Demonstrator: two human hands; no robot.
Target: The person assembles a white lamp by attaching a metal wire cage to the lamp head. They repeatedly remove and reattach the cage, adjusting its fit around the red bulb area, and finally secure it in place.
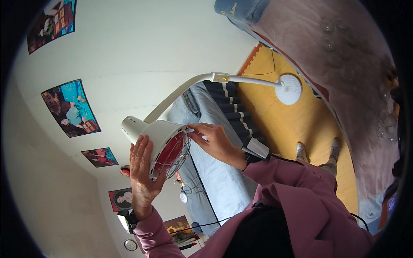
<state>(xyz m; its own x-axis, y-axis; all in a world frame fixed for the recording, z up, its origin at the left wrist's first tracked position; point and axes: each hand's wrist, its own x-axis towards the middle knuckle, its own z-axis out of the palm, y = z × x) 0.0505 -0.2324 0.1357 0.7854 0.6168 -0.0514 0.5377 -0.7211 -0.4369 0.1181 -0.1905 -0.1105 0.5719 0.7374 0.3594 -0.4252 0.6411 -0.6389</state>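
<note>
— Nearest? Mauve sleeves (297, 193) rising from the lower edge.
— Then left hand (143, 172), palm flat and fingers spread wide against the white lamp head (161, 144), cupping its rim.
— And the right hand (215, 142)? Pinching the wire guard (180, 155) at the upper rim, over the red bulb face (170, 150).
— Beyond? Curved white arm (180, 92) running to the round base (288, 89) on the yellow mat (297, 129).
— Farther: grey-blue bed (215, 172), posters (71, 107) on the wall.
</note>
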